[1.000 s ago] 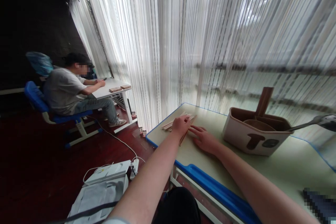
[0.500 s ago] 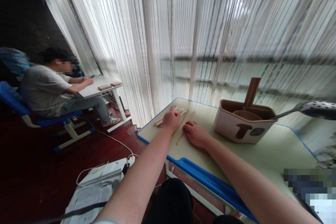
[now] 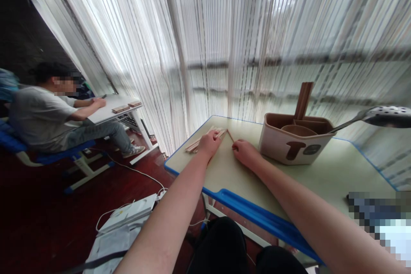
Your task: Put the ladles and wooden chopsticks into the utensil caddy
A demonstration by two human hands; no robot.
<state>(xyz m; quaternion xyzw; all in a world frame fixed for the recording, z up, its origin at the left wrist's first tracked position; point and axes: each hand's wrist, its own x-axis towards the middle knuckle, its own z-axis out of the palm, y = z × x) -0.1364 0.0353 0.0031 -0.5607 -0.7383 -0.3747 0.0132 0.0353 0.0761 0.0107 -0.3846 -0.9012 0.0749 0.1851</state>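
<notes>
Pale wooden chopsticks (image 3: 191,149) lie in a loose bunch at the left of the table. My left hand (image 3: 209,143) is closed over that bunch, its fingers curled among the sticks; its palm side is hidden. To the right, my right hand (image 3: 246,153) pinches the near end of a single chopstick (image 3: 230,135), which points away toward the far edge. Right of that hand stands a utensil holder (image 3: 289,147) in pink and brown, with several brown chopsticks (image 3: 304,100) upright in it and a metal skimmer (image 3: 390,116) leaning out rightward.
The pale table (image 3: 231,175) has a blue rim and a blue front groove. A pixelated dark object (image 3: 379,209) lies at the right. At the left a person (image 3: 45,107) sits at a white desk (image 3: 111,102). White boxes (image 3: 125,218) and cables are on the floor.
My right hand has moved away from the left and now grips one chopstick that lay between the hands. My left hand stays at the bunch. The view has swung right.
</notes>
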